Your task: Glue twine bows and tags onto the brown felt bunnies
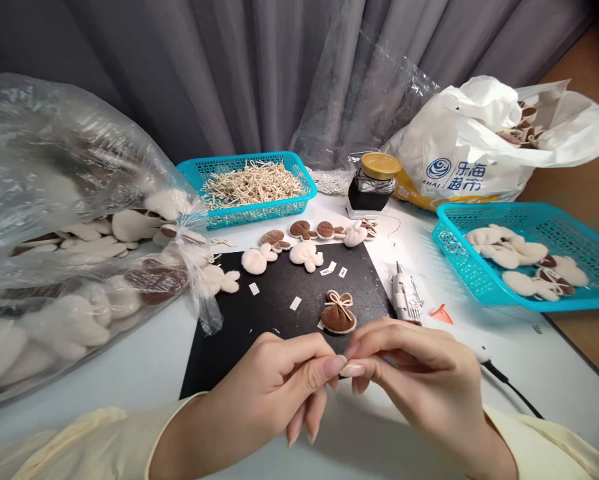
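My left hand (292,380) and my right hand (409,373) meet fingertip to fingertip over the near edge of a black mat (269,313). Both are closed in a pinch, thumbs against forefingers; whatever is between them is too small or hidden to name. Just beyond the fingers lies a brown rabbit-head plush piece (338,319) with a cream bow (339,301) at its ears. Small white labels (295,303) are scattered on the mat. Several plush rabbit heads, some with the white side up (306,255) and some brown (274,240), lie along its far edge.
A glue gun (406,293) rests right of the mat, its black cord (514,387) trailing rightward. Turquoise baskets hold cream bows (254,185) and plush pieces (504,247). A dark jar (372,190) stands at the back. A clear bag (79,287) and a white bag (459,147) flank the table.
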`<action>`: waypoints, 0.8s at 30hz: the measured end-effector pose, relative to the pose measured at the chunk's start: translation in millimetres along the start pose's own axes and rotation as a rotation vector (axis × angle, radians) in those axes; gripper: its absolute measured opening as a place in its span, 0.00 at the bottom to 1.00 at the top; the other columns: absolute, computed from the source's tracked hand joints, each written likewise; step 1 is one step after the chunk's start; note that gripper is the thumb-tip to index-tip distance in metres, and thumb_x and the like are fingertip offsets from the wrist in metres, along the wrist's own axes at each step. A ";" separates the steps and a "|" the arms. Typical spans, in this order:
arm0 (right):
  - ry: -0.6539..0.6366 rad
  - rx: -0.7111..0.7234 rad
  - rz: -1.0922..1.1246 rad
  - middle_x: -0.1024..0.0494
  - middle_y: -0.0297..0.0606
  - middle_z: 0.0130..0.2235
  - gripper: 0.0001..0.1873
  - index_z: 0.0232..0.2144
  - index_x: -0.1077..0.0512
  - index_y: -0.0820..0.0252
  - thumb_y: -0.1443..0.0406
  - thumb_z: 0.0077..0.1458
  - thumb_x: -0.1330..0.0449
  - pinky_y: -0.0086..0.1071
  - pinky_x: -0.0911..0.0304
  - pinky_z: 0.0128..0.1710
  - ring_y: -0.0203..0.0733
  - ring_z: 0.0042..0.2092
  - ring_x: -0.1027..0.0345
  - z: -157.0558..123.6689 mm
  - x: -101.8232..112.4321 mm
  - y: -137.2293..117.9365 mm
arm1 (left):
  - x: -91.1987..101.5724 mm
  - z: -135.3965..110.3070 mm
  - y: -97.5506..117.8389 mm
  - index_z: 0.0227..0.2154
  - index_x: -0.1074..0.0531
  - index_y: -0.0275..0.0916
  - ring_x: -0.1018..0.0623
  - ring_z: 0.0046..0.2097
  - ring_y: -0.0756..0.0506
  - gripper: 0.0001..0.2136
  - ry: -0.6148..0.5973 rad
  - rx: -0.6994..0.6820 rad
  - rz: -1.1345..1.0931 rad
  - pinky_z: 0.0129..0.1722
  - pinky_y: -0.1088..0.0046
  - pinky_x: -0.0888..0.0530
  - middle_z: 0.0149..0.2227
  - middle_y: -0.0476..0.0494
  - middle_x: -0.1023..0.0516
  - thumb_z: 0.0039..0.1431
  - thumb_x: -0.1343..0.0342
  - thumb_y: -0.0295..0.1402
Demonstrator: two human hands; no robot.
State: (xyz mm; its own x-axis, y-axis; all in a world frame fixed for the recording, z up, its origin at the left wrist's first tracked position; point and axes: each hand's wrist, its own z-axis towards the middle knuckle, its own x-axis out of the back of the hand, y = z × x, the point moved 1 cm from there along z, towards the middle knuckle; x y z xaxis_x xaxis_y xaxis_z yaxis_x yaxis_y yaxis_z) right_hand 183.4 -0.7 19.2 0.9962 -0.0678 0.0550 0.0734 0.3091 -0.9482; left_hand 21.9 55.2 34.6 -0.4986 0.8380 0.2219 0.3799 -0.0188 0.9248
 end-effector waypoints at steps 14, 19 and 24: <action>-0.108 -0.247 0.217 0.29 0.32 0.20 0.05 0.27 0.28 0.61 0.67 0.54 0.42 0.28 0.36 0.22 0.33 0.21 0.33 8.5 4.0 0.2 | 1.0 -2.7 -0.5 0.26 0.33 0.37 0.35 0.17 0.56 0.15 0.026 -0.088 0.141 0.20 0.83 0.35 0.18 0.53 0.31 0.64 0.59 0.37; -0.208 -0.295 0.201 0.28 0.34 0.21 0.10 0.29 0.27 0.64 0.63 0.57 0.45 0.27 0.35 0.23 0.33 0.21 0.33 10.2 2.2 -1.5 | 2.3 -1.0 -1.7 0.24 0.34 0.37 0.36 0.16 0.56 0.15 0.085 -0.080 0.194 0.18 0.83 0.38 0.16 0.55 0.33 0.63 0.58 0.36; -0.146 -0.393 0.266 0.29 0.32 0.19 0.06 0.23 0.27 0.64 0.66 0.48 0.37 0.25 0.37 0.21 0.32 0.19 0.34 7.0 1.3 4.7 | 0.6 -1.6 -7.7 0.22 0.36 0.37 0.35 0.19 0.57 0.14 0.154 -0.195 0.379 0.21 0.84 0.38 0.18 0.56 0.34 0.63 0.57 0.31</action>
State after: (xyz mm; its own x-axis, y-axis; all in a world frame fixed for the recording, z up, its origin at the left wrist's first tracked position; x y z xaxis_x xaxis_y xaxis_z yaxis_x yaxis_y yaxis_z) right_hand 185.3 7.3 17.0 0.9763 0.1075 -0.1880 -0.1793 -0.0855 -0.9801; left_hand 17.5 55.0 28.1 -0.4679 0.6615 0.5861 0.4114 -0.4239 0.8069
